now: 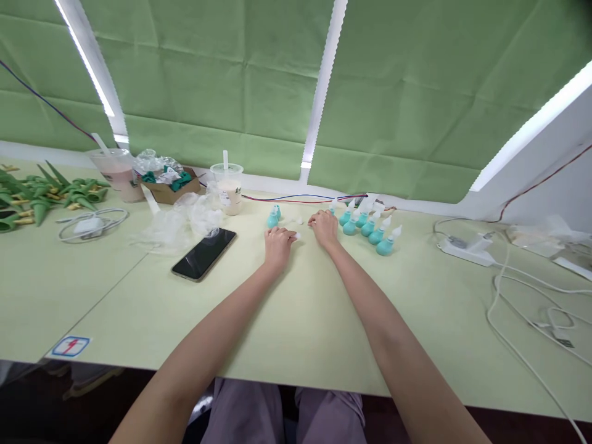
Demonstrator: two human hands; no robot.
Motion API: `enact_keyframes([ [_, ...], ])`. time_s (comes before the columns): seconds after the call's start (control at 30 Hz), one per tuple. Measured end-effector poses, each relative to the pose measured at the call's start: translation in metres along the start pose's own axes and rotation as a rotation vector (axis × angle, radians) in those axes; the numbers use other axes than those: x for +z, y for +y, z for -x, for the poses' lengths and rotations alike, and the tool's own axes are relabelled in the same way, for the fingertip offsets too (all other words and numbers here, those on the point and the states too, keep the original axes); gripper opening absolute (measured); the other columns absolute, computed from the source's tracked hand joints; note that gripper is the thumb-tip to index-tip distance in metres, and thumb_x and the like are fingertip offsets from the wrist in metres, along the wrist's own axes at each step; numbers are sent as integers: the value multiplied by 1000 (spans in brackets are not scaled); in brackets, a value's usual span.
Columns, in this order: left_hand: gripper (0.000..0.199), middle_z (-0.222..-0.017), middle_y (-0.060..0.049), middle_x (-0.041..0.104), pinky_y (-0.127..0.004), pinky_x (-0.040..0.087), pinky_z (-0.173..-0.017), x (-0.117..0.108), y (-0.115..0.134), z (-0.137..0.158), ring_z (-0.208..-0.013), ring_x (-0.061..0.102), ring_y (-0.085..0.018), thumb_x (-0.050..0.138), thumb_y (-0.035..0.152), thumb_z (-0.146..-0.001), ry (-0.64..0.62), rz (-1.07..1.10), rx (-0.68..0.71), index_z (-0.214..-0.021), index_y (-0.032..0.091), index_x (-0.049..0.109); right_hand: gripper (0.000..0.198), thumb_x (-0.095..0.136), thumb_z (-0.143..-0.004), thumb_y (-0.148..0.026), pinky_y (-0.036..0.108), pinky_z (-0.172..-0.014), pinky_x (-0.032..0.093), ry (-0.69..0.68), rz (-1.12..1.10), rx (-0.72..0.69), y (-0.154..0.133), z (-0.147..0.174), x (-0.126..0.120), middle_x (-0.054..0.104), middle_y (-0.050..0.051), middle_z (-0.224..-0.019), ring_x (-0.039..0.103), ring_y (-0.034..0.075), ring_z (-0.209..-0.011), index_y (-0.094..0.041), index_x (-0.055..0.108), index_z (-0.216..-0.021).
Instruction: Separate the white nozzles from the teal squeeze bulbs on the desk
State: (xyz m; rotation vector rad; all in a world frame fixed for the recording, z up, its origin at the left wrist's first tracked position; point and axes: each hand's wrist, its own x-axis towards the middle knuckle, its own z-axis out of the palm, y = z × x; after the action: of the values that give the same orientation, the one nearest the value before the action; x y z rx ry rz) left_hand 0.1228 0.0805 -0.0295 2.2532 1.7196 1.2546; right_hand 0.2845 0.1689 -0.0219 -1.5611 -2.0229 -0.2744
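My left hand (277,248) is closed near the middle of the table, with a small white tip piece (297,236) sticking out to the right at its fingertips. Whatever else its fingers cover is hidden. Just behind it stand teal squeeze bulbs (272,219). To the right, my right hand (324,228) rests low with bent fingers drawn together; I cannot make out what they hold. Small white pieces (299,221) lie between and behind the hands. Beside my right hand stand several teal bulbs with white nozzles (385,246), grouped in rows.
Left of my hands lie a black phone (203,254) and clear plastic bags (185,219). Behind them stand a drink cup (230,196), a cardboard box (169,194) and another cup (121,179). A power strip (465,251) with white cables lies at right.
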Motion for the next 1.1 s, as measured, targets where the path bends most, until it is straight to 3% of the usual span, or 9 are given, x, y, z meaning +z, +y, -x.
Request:
enact_keyframes([
  [0.3,14,-84,-5,69,-38,30,-80,2,-2,0,-84,53,-23,56,24,-83,-18,-32,-10,-84,25,70,18,56,-81,-20,40,-81,28,-25,10,47,4,6,5,69,6,-79,54,22,-80,-22,70,-71],
  [0.5,13,-87,-5,69,-39,29,-81,1,-2,-1,-87,53,-24,57,24,-83,-35,-29,-14,-86,24,70,18,52,-85,-23,37,-81,25,54,-54,86,9,1,-2,69,4,-94,53,23,-90,-25,70,-87],
  [0.7,17,-90,-2,69,-38,30,-83,-5,4,-1,-90,52,-21,53,24,-85,-89,-64,-44,-90,25,69,14,58,-82,-25,36,-79,22,-43,23,-10,16,0,-10,66,4,-99,48,23,-94,-26,72,-81],
  [1.1,16,-91,-3,68,-37,30,-84,-1,1,0,-91,52,-20,54,26,-85,-92,-81,-32,-91,25,69,14,59,-79,-23,38,-81,22,-77,60,13,10,4,-1,63,7,-98,44,24,-97,-23,73,-74],
])
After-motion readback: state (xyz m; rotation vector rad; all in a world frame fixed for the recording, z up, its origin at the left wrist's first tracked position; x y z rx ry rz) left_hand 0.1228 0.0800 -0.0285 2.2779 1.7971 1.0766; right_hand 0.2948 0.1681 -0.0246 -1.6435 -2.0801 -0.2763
